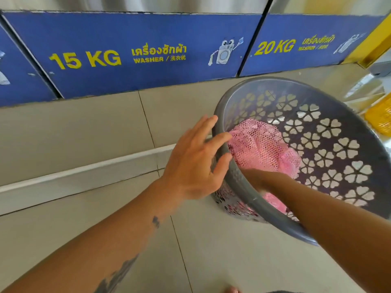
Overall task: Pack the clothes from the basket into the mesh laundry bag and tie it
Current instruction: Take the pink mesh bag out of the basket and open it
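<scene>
Now our left hand (190,166) rests spread on the basket (239,187) rim, while our right hand (257,178) reaches inside – its grip hidden – toward the pink mesh bag (260,149) lying there. Pulling hard could tip the tilted basket – or snag the mesh.

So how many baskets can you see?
2. A grey basket with flower-shaped holes stands on the floor by the hands, holding the pink mesh bag. A yellow basket pokes in at the right edge, mostly cut off. More could be out of view.
</scene>
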